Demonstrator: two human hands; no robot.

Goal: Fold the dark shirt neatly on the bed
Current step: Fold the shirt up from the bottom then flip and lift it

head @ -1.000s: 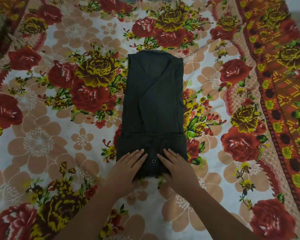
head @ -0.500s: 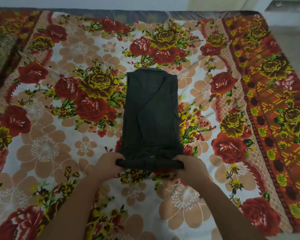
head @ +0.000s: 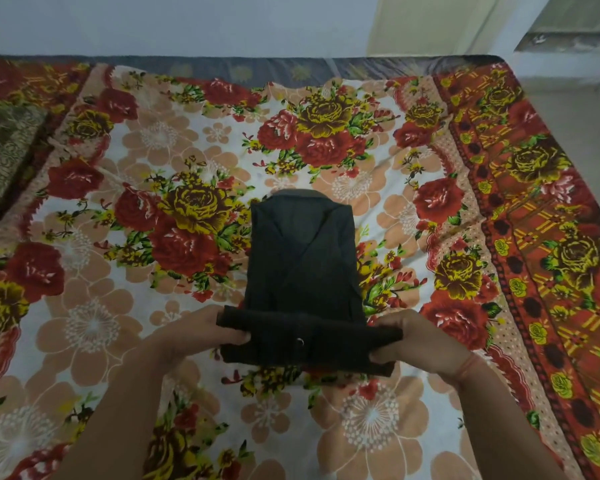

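Head view, looking forward and down. Dark shirt (head: pixel 302 265), of matte, finely woven cloth, lies lengthwise at the middle of the bed (head: pixel 465 427), folded into a narrow upright rectangle; its sleeves cross in a shallow V over the body, and the rounded collar (head: pixel 300 194) shows at the far end. Near end of the shirt is doubled into a thick horizontal band, raised off the sheet, with one small round button (head: pixel 300 341) at its centre. Left hand (head: pixel 194 332) grips the left end of the band, fingers curled narrowly around the cloth. Right hand (head: pixel 420 344) grips the right end in the same way, fingers closed on the fabric; a thin reddish thread (head: pixel 466 364) circles its wrist. Both bare forearms enter from the bottom edge. Bedsheet (head: pixel 94 327) is smooth printed cloth: red and yellow roses and pale peach blossoms on white, with a red patterned border (head: pixel 534 271) along the right side. A brownish, lace-patterned pillow (head: pixel 4 154) sits at the left edge. Plain pale wall (head: pixel 187 26) stands beyond the bed.
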